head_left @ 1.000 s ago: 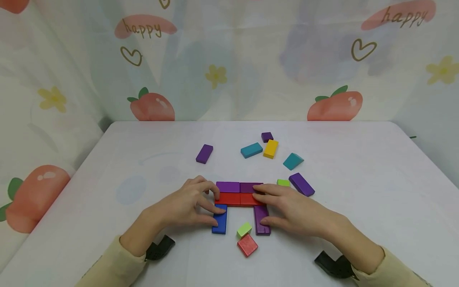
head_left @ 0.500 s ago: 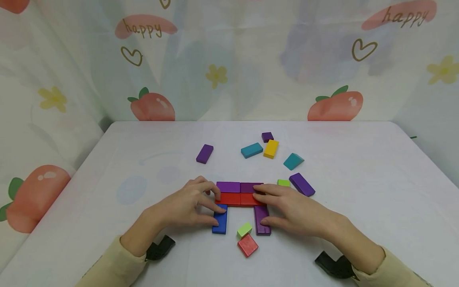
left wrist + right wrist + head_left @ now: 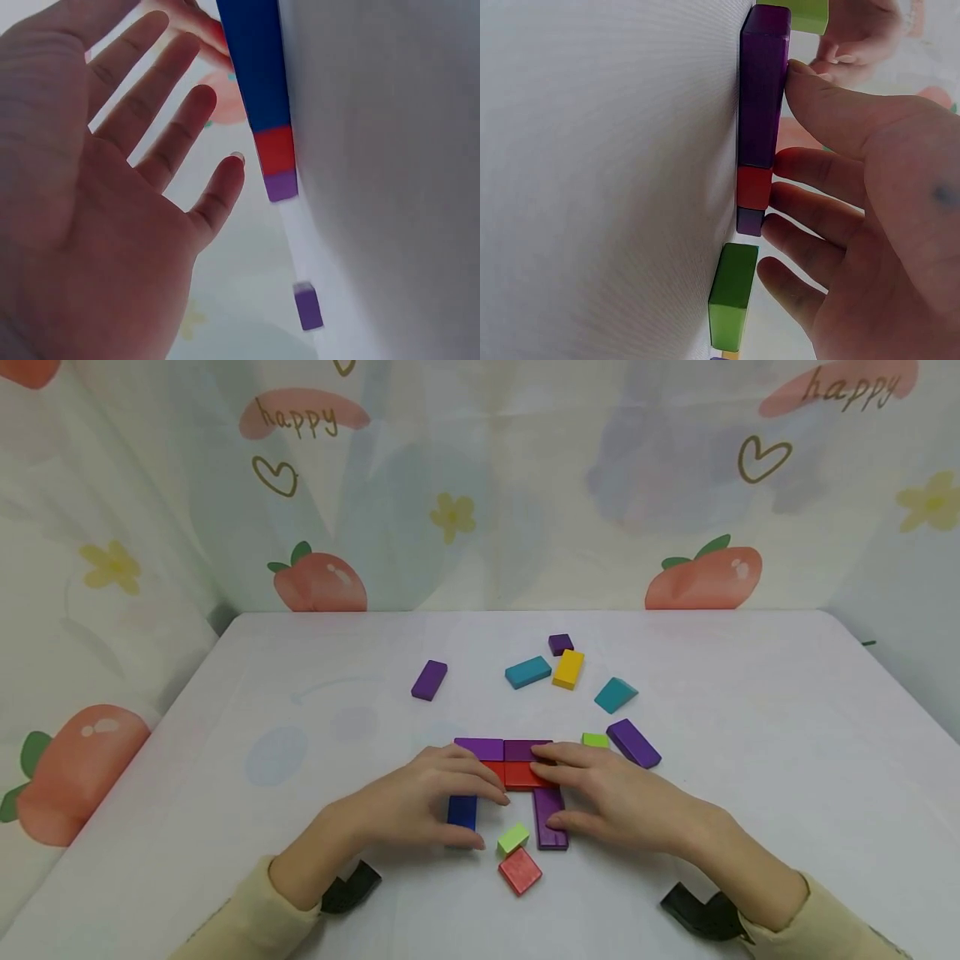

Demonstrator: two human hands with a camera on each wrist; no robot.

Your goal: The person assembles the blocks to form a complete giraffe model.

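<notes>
While lying nearest, red square block (image 3: 520, 871): turned cornerwise on pale table (image 3: 337, 660), low between the forearms.
Light green block (image 3: 513, 840): just beyond, close against the red square block; contact hard to tell.
Near purple block (image 3: 549, 806): pointing away from the person, far end against the red row, partly covered by a thumb.
Blue block (image 3: 462, 812): set likewise on the left, partly hidden from above.
Left hand (image 3: 412, 797): held over the blue block, with fingers extended and spread; apart from the blocks in the left wrist view.
Right hand (image 3: 611, 797): spread and nearly straight in the fingers, with thumb tip on the near purple block and other fingertips at the red and purple rows.
Two red blocks (image 3: 510, 775): end to end, bridging the blue and near purple blocks.
Two purple blocks (image 3: 504, 750): along the far side of the red row, touching.
Green block (image 3: 596, 740): beyond the right hand, beside long purple block (image 3: 633, 743).
Farther pieces: teal wedge (image 3: 616, 695), purple block on the left (image 3: 429, 680), teal flat block (image 3: 528, 672), yellow block (image 3: 568, 670), small purple block (image 3: 561, 644).
Patterned cloth (image 3: 525, 485): hung behind the table.
</notes>
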